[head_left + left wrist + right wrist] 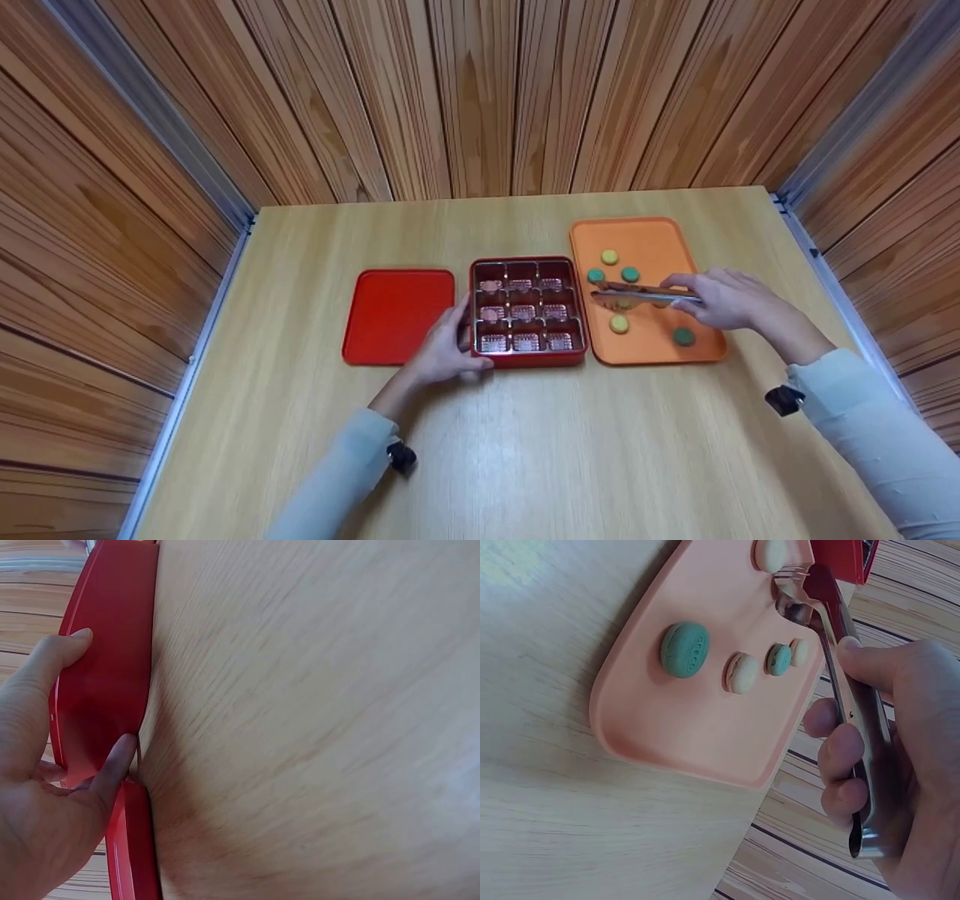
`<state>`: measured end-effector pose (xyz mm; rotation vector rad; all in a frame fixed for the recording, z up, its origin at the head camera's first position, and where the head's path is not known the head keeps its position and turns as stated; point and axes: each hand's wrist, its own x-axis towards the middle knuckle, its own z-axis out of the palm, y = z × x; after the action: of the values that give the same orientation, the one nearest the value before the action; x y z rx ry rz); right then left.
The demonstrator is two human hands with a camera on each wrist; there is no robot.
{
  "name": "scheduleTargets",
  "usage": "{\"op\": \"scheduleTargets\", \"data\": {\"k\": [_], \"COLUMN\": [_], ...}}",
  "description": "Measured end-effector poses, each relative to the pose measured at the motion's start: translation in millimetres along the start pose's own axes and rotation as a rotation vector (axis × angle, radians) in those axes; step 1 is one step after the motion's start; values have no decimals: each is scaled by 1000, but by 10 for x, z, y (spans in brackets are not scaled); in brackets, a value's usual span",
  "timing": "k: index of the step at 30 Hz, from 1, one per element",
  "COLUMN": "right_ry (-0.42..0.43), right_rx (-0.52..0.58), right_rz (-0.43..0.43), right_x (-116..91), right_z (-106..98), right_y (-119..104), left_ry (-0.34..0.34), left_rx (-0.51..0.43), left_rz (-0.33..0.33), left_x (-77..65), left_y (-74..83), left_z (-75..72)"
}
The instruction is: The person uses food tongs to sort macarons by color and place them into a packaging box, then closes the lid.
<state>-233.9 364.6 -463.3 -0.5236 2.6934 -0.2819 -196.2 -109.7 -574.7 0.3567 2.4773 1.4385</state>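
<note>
My left hand (442,349) holds the near left corner of a red box (529,360), its thumb along the front wall and its fingers on the left side. A clear insert divides the box into several compartments; two in the left column show pinkish round shapes. My right hand (724,298) grips metal tongs (870,735) over an orange tray (645,232). On it lie several macarons, among them a yellow macaron (619,324) and a green macaron (683,337). The tongs' tips are close to a pale macaron (770,553); whether they touch it, I cannot tell.
A red lid (397,319) lies flat left of the box. The tray stands close against the box's right side. Wood-panelled walls (480,97) rise behind the table (525,450) and at both sides.
</note>
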Motion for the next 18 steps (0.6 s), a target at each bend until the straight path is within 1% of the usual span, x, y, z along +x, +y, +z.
{"op": "scheduleTargets", "data": {"k": [10,14,18], "right_ry": [13,20,23], "right_rx": [-1,-6,6], "right_rz": [-45,-52,-52], "right_x": [0,-1,-6], "right_z": [4,17,12], "right_y": [24,29,45], "left_ry": [2,-5,5], "left_rx": [-25,-41,-40], "left_rz": [4,7,13], "left_x": [-4,2,7], "left_y": [6,0,1], "left_z": [-4,2,2]}}
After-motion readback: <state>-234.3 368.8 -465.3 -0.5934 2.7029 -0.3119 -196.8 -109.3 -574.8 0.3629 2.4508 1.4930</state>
